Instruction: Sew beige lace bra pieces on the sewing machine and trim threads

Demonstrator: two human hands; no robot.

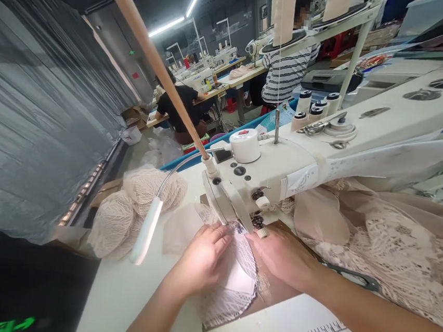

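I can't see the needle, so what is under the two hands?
Under the left hand and right hand lies a lace piece with a plain cloth patch, flat on the table. The hands and sewing machine cover the needle.

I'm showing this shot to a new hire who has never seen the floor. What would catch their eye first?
Probably the white sewing machine slanting across the middle, with the left hand and right hand pressing a lace cup piece flat under its needle end. Next, the heap of pale lace fabric at right, and the bundles of lace pieces beside the gooseneck lamp at left.
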